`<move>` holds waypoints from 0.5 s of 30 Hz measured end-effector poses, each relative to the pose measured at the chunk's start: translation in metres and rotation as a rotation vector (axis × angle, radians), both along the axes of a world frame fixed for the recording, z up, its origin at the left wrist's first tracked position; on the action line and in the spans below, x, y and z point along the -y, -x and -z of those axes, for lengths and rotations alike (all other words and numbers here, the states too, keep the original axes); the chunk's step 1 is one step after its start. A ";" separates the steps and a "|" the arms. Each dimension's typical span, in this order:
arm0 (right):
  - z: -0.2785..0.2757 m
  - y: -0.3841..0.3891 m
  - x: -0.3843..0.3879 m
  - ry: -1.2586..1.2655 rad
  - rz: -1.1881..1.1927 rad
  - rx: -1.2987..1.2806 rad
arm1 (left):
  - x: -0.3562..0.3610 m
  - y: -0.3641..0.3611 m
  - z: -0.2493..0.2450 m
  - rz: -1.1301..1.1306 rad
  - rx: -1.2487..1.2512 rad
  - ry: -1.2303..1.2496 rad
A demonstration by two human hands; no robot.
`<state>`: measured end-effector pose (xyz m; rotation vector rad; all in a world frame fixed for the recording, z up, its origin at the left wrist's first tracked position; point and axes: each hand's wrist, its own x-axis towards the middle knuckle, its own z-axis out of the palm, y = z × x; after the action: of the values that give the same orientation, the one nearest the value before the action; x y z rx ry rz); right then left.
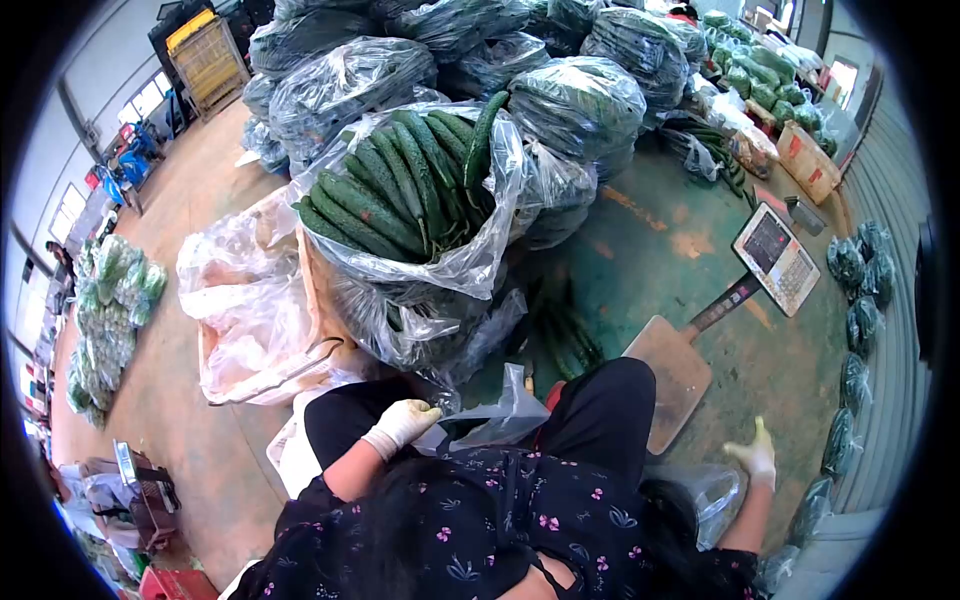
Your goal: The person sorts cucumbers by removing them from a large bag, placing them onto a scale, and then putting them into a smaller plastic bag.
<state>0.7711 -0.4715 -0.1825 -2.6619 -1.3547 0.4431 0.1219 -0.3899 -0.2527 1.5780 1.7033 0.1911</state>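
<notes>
1. In the head view, your left hand (405,423), gloved, is at 7 o'clock with its fingers drawn together, beside the plastic sheet (512,412) over your lap; you cannot tell whether it pinches the edge.
2. Your right hand (752,458), also gloved, is at 4 o'clock, thumb and finger spread wide, holding nothing visible. A clear bag (716,505) lies just beside it.
3. The cucumbers (385,195) sit at 11 o'clock in an open big bag (468,270), beside a plastic-lined crate (313,300) toward 9. The scale (668,375) stands between 3 and 4.
4. You seem to be readying plastic for bagging; the next move likely calls for both hands on one bag's mouth.
</notes>
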 end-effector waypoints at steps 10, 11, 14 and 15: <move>0.095 -0.005 0.092 -0.670 0.826 -1.121 | -0.016 -0.019 -0.017 0.764 -0.277 0.363; 0.088 -0.004 0.092 -0.698 0.852 -1.214 | -0.016 -0.017 -0.004 0.849 -0.315 0.390; 0.066 -0.020 0.095 -0.932 0.780 -1.239 | -0.019 -0.019 -0.005 0.849 -0.367 0.345; 0.055 -0.034 0.100 -0.958 0.717 -1.287 | -0.021 -0.018 -0.004 0.817 -0.384 0.310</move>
<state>0.8053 -0.5720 -0.2373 -1.3199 -0.0808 0.8496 0.1404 -0.3685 -0.2485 2.0003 1.1303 -0.7869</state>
